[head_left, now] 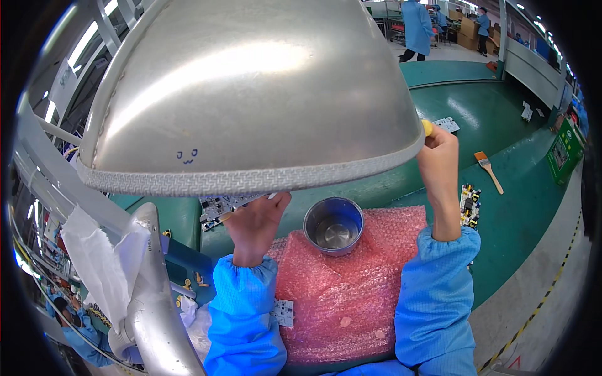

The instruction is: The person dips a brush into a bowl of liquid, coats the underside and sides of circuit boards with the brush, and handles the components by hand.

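A big metal hood [263,106] with a textured grey rim fills the upper middle and hides part of both hands' surroundings. Under its front rim, my left hand [257,225] is closed on a circuit board [216,207], whose far part the hood covers. At the hood's right corner, my right hand [441,163] is raised with its fingers pinched together. Something yellow [427,128] shows at those fingertips, perhaps a finger cover; anything they grip is hidden. Between my forearms, a round metal cup [333,227] stands on pink bubble wrap [351,301].
On the green bench [501,207] to the right lie a brush [488,172] and a populated circuit board [469,205]. Another board [448,124] lies beyond my right hand. A thick metal pipe [153,294] with white paper [103,263] rises at left. People in blue work farther off.
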`<action>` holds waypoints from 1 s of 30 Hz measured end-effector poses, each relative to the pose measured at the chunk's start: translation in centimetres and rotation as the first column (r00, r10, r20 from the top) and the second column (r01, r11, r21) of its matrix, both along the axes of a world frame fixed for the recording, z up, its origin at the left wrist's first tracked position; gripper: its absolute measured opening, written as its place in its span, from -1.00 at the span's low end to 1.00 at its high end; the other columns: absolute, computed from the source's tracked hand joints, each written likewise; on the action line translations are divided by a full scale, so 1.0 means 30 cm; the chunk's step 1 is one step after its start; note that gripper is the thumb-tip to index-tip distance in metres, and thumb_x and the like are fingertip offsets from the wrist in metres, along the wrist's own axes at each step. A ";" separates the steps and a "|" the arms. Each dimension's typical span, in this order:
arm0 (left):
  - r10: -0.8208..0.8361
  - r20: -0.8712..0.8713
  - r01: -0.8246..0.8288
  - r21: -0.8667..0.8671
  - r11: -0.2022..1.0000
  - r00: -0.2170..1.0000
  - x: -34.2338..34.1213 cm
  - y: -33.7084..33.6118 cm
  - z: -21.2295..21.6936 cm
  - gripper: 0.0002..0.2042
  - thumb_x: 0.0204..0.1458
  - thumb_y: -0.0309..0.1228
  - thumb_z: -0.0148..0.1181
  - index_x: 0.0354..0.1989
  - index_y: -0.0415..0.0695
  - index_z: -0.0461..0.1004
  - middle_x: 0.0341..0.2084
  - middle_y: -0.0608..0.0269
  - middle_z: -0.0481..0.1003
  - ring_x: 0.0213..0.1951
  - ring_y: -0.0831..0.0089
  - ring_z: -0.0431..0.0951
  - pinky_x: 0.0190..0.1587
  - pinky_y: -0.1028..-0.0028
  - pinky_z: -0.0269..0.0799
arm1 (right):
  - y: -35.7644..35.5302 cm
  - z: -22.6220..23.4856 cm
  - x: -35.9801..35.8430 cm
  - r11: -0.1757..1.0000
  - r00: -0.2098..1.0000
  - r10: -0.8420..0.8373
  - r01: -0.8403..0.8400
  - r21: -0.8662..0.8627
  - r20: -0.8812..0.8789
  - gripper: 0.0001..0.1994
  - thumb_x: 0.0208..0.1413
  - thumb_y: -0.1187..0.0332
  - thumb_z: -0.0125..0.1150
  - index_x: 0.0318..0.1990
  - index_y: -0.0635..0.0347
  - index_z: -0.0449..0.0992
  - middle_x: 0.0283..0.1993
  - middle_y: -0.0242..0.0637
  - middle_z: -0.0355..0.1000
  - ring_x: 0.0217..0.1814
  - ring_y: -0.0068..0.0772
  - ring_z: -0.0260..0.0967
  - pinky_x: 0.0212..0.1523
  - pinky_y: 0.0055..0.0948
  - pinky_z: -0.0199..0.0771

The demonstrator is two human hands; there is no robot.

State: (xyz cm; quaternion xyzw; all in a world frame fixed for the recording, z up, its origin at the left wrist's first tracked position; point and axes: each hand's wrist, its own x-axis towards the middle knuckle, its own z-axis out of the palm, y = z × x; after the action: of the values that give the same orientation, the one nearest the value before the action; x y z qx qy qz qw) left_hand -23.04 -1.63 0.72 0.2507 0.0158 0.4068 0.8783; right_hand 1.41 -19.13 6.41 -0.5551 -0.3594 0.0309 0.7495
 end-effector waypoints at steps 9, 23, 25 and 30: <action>-0.080 0.057 0.069 0.175 0.982 0.995 -0.006 0.048 -0.007 -0.33 -0.10 0.16 0.06 0.10 -0.08 0.30 0.09 -0.15 0.19 0.12 -0.15 0.16 0.14 0.11 0.23 | -0.026 -0.011 0.051 0.997 0.996 -0.071 0.071 -0.007 -0.044 -0.79 -0.04 0.38 0.27 -0.33 0.40 0.55 -0.44 -0.25 0.51 -0.40 -0.57 0.47 -0.32 -0.64 0.46; -0.096 -0.476 0.144 0.066 0.987 0.874 0.124 0.251 -0.194 -0.45 0.13 0.10 -0.18 0.05 -0.13 0.23 0.14 -0.29 0.17 0.13 -0.08 0.26 0.16 0.20 0.20 | -0.043 -0.009 0.082 0.995 0.996 -0.051 0.056 0.076 -0.068 -0.81 -0.03 0.38 0.25 -0.33 0.36 0.56 -0.48 -0.30 0.51 -0.42 -0.62 0.45 -0.37 -0.64 0.40; -0.241 -0.408 0.283 0.046 0.958 0.880 0.224 0.260 -0.244 -0.47 0.15 0.07 -0.18 0.07 -0.13 0.20 0.16 -0.30 0.14 0.15 -0.07 0.23 0.18 0.23 0.18 | -0.060 -0.020 0.094 0.996 0.996 -0.066 0.069 0.055 -0.064 -0.81 -0.03 0.38 0.25 -0.33 0.37 0.56 -0.47 -0.29 0.51 -0.42 -0.61 0.46 -0.37 -0.64 0.40; 0.293 -0.860 0.367 0.455 0.811 0.418 0.276 0.590 -0.274 -0.65 0.09 -0.23 0.09 -0.05 -0.21 0.42 -0.16 0.02 0.50 -0.19 0.27 0.53 -0.18 0.42 0.43 | -0.014 0.010 0.023 0.995 0.998 0.021 -0.015 0.095 -0.060 -0.81 -0.03 0.38 0.25 -0.34 0.37 0.56 -0.47 -0.28 0.52 -0.41 -0.60 0.47 -0.36 -0.62 0.41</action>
State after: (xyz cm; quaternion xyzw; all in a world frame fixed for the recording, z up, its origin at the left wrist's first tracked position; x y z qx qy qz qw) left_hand -14.76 16.05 -7.50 0.6851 0.3550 0.1681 0.6134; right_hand 2.09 -19.54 6.70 -0.5145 -0.3426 0.0375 0.7852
